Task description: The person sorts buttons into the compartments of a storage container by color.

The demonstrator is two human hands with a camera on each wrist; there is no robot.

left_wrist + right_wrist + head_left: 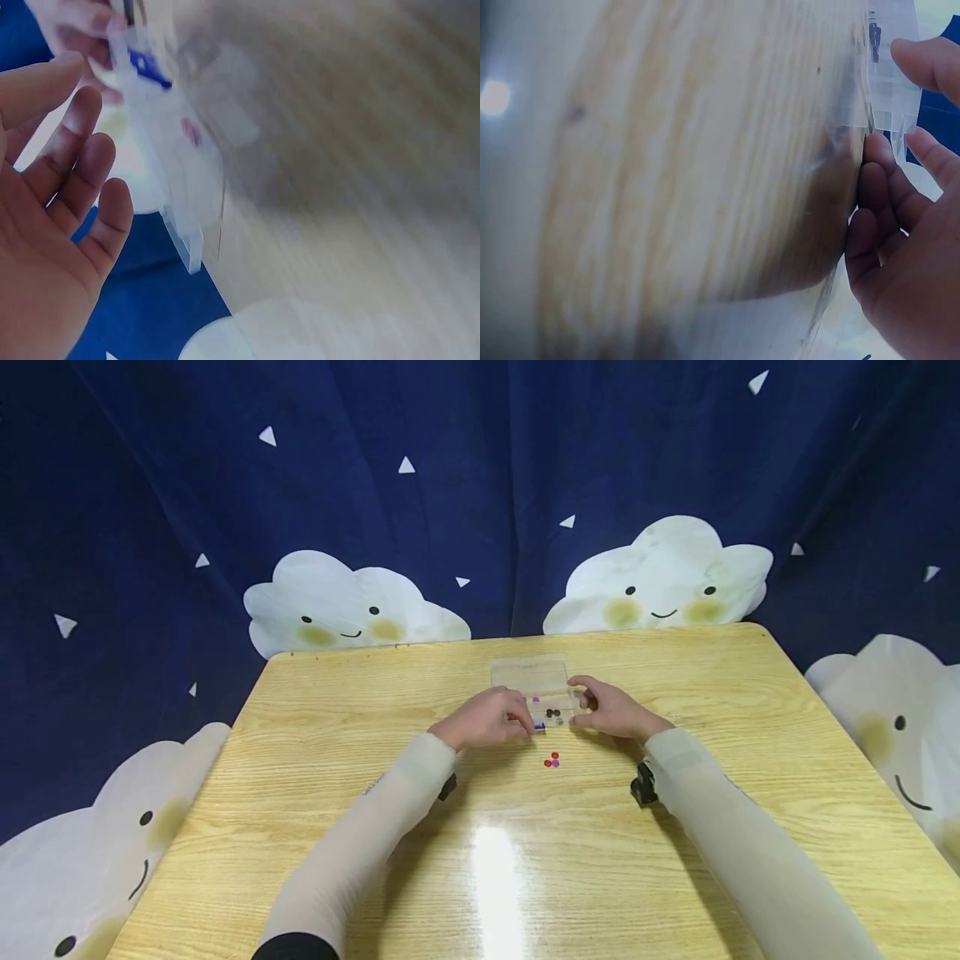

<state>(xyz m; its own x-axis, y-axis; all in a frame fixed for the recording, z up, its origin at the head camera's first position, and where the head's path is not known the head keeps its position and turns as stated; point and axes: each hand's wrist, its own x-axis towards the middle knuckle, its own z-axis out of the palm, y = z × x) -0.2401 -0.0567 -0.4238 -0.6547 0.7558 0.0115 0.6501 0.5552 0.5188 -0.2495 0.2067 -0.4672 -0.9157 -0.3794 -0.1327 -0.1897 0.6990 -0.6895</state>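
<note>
A clear plastic box (528, 675), divided into compartments, lies on the table with its lid raised at the back. Inside are black beads (552, 712), purple beads (536, 700) and a blue piece (150, 69). My right hand (615, 708) grips the box's right end, thumb toward the front and fingers behind. At the front left corner is my left hand (487, 718), its fingers loosely bent beside the box; the left wrist view shows nothing held. Two red beads (555, 756) and a purple bead (556, 764) lie on the table in front.
The wooden table (360, 693) ends at a dark blue curtain (480, 493) printed with smiling clouds. A bright reflection shows on the wood between my forearms. Black wrist devices (643, 783) sit under the sleeves.
</note>
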